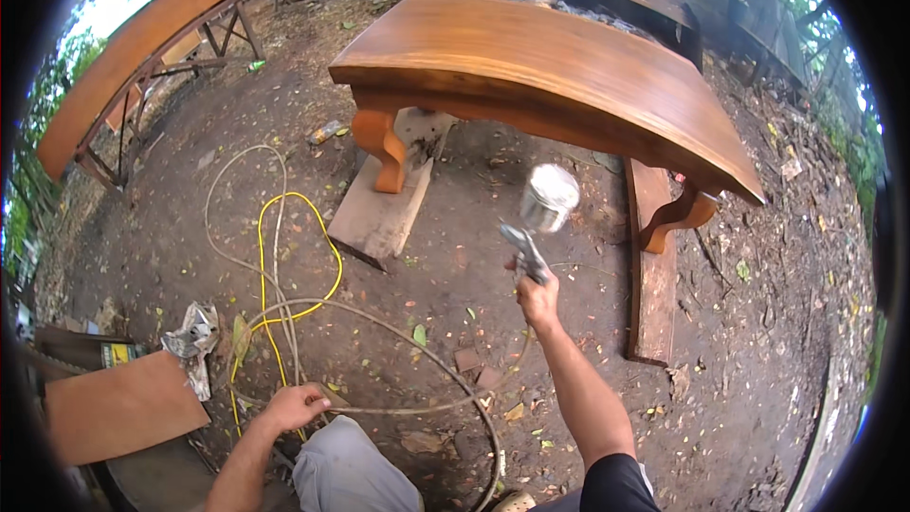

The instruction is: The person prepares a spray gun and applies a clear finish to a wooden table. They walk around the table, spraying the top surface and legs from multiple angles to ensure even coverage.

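Spray gun is held in the right hand, fingers wrapped around its handle, forearm extended forward. Cup, pale and blurred, is carried on the gun. Gun is seen in front of the table, between its two curved legs and apart from the wood. Left leg is supported on a board, right leg on a plank. Left hand is placed beside the knee, fingers curled; hose is met at the fingertips, but whether it is grasped cannot be told. Yellow cord is looped on the ground ahead. Panel is noted at lower left, with a crumpled wrapper just beyond its corner.
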The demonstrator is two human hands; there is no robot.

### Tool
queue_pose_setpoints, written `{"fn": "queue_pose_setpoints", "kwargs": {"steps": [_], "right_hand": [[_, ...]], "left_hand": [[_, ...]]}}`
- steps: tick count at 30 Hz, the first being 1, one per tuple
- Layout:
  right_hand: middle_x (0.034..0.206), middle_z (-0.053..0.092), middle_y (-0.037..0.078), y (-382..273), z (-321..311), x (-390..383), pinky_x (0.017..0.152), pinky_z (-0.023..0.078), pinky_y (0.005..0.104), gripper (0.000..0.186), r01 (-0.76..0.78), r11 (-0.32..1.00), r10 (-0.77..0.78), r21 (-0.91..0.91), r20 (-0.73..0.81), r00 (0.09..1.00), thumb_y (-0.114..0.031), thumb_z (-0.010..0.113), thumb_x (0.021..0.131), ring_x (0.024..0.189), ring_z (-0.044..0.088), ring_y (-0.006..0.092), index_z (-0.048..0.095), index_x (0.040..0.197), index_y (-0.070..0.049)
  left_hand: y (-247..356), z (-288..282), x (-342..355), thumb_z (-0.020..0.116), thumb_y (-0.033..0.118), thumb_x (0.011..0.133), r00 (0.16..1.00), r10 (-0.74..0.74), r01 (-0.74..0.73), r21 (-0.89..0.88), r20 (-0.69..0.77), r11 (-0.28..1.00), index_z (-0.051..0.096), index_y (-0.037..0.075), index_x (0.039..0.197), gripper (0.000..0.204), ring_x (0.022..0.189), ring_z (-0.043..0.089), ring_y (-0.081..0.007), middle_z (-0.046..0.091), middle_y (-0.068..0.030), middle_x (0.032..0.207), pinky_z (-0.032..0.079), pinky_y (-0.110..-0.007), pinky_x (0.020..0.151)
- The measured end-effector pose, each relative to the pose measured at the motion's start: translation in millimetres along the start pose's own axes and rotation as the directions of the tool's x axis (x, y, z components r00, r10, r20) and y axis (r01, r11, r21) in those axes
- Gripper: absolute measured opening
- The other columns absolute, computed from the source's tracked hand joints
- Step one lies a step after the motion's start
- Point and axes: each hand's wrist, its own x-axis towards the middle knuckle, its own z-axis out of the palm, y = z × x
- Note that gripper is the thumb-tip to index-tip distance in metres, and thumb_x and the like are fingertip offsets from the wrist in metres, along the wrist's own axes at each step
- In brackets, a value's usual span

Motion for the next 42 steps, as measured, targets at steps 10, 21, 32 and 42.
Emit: {"fn": "queue_pose_setpoints", "kwargs": {"steps": [10, 21, 32, 42], "right_hand": [[0.081, 0.067, 0.004, -37.1, 82.8, 74.6, 0.072, 0.05, 0.0312, 0.029, 0.115, 0.993, -0.114, -0.003, 0.07, 0.991, -0.008, 0.056, 0.078, 0.075, 0.059, 0.014, 0.069, 0.104, -0.006], [0.087, 0.07, 0.016, 7.2, 81.2, 84.5, 0.082, 0.052, 0.0389, 0.027, 0.055, 0.967, -0.041, -0.25, 0.059, 0.997, -0.014, 0.06, 0.078, 0.083, 0.067, 0.0278, 0.067, 0.103, -0.005], [0.099, 0.074, 0.021, 57.4, 64.6, 76.6, 0.087, 0.052, 0.0432, 0.033, -0.098, 0.908, 0.134, -0.407, 0.062, 0.989, -0.025, 0.07, 0.086, 0.097, 0.071, 0.0359, 0.07, 0.114, -0.006], [0.098, 0.072, 0.026, 47.2, 91.4, 89.1, 0.088, 0.052, 0.0464, 0.032, -0.036, 0.883, 0.059, -0.467, 0.036, 0.998, -0.02, 0.061, 0.084, 0.099, 0.069, 0.0443, 0.068, 0.112, -0.007]], "left_hand": [[2.4, -16.7, -46.1, 0.073, 0.042, 0.091, 0.988, -0.12, 0.107, -0.13, -0.099, 0.986, 0.074, 0.005, 0.105, 0.04, 0.074, 0.071, -0.0256, 0.074, -0.0119, 0.081, 0.055, -0.039, 0.07], [24.2, -16.2, -72.7, 0.076, 0.04, 0.09, 0.974, -0.117, 0.085, -0.168, -0.192, 0.982, 0.074, 0.005, 0.102, 0.038, 0.068, 0.068, -0.0233, 0.07, -0.0102, 0.075, 0.053, -0.037, 0.065], [28.1, -11.8, -79.6, 0.076, 0.04, 0.089, 0.975, -0.12, 0.096, -0.136, -0.186, 0.986, 0.075, 0.006, 0.102, 0.037, 0.066, 0.067, -0.0229, 0.069, -0.0105, 0.072, 0.053, -0.037, 0.064], [26.8, -13.8, -82.2, 0.076, 0.039, 0.089, 0.974, -0.108, 0.082, -0.135, -0.2, 0.987, 0.075, 0.004, 0.102, 0.037, 0.067, 0.068, -0.0249, 0.07, -0.0119, 0.073, 0.053, -0.039, 0.065]]}}
